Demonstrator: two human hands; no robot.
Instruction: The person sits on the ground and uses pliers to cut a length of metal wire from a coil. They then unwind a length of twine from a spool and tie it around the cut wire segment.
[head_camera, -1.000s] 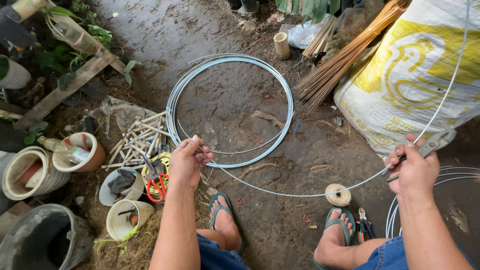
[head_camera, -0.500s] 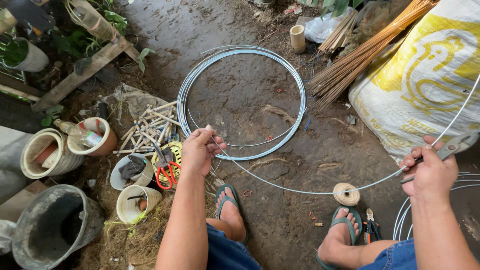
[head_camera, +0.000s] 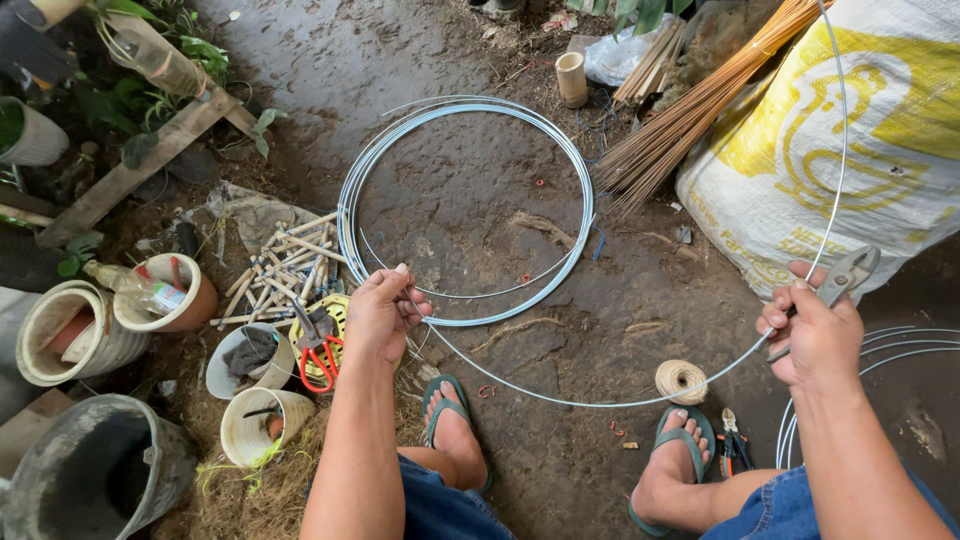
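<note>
Steel wire (head_camera: 560, 398) sags between closed left hand (head_camera: 383, 315) and right hand (head_camera: 818, 335), which also grips pliers (head_camera: 846, 272); wire coil (head_camera: 465, 210) beyond.

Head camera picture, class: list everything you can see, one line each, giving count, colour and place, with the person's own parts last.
Wire coil: one, grey, ground centre.
Loose wire: one, grey, strung between both hands.
Pliers: one, metal, right hand.
Twine ball: one, tan, by right foot.
Sack: one, white and yellow, right.
Stick bundle: one, brown, top right.
Scissors: one, red-handled, left.
Pots: several, pale, left.
Sandals: two, green, on feet.
Left hand: pinches wire.
Right hand: grips pliers and wire.
</note>
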